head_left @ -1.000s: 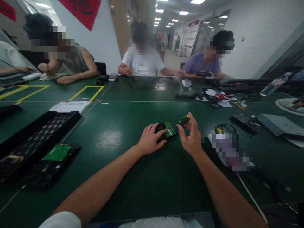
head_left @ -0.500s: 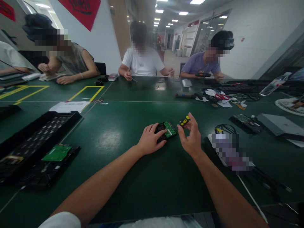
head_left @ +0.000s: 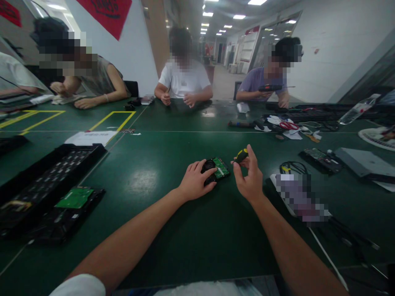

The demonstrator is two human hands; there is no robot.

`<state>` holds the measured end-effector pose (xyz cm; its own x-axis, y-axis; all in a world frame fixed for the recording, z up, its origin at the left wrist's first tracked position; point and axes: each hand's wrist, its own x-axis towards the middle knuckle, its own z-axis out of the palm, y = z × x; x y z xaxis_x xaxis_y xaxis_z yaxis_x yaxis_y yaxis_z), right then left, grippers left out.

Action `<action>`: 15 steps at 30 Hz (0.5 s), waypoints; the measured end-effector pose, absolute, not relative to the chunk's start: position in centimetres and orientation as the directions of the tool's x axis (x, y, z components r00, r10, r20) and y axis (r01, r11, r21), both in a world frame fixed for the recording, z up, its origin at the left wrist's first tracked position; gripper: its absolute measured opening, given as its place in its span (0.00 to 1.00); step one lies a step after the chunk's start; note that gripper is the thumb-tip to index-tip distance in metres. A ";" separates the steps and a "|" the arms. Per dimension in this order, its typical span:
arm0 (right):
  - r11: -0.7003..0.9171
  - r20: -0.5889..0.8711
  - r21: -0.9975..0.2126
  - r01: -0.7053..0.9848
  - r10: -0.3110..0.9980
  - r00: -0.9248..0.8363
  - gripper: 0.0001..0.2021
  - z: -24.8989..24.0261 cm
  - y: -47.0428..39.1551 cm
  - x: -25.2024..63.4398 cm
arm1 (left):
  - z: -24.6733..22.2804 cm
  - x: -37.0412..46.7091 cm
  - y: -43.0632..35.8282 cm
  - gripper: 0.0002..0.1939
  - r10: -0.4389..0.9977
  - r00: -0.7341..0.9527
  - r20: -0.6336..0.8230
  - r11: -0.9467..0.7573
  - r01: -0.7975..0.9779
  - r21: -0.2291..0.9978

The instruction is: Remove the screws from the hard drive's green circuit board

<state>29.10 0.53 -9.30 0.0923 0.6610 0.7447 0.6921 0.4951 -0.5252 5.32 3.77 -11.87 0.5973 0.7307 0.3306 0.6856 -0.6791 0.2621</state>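
In the head view a hard drive (head_left: 220,169) with a green circuit board lies on the table before me. My left hand (head_left: 196,181) rests over its left part, thumb at the near edge and fingers across the black casing, holding it against the table. Just right of the drive, my right hand (head_left: 249,176) pinches a black and yellow screwdriver (head_left: 241,156) between thumb and fingers. The screwdriver's handle is tilted; its tip is too small to make out and seems apart from the drive.
At left lie a long black tray (head_left: 46,181) and a black device with a green board (head_left: 75,198). A phone-like object (head_left: 298,197), cables (head_left: 293,167), another drive (head_left: 321,160) and a grey box (head_left: 364,164) are at right. Several people sit across the green table (head_left: 166,230).
The screwdriver has turned a little in my right fingers, and that hand has shifted slightly. My left hand and the hard drive stay put. Across the table, a co-worker's hands have come together.
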 end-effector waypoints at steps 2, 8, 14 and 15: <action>0.504 0.734 -0.546 0.669 0.673 0.093 0.37 -9.3 0.5 29.1 | -11.9 5.3 3.8 0.30 0.732 0.596 0.331 -0.678 0.687 0.261; 0.495 0.768 -0.511 0.703 0.631 0.114 0.36 -9.4 0.6 29.1 | -11.9 5.2 3.8 0.29 0.729 0.600 0.330 -0.681 0.684 0.261; 0.523 0.740 -0.550 0.651 0.667 0.089 0.34 -9.4 0.6 29.1 | -11.9 5.2 3.8 0.30 0.735 0.592 0.330 -0.675 0.684 0.275; 0.518 0.746 -0.542 0.662 0.659 0.095 0.34 -9.4 0.6 29.1 | -11.9 5.2 3.8 0.30 0.735 0.592 0.331 -0.675 0.685 0.275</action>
<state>29.09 0.61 -9.42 0.0947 0.6592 0.7460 0.6620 0.5179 -0.5418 5.22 3.78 -11.86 0.5915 0.7353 0.3308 0.6852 -0.6747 0.2745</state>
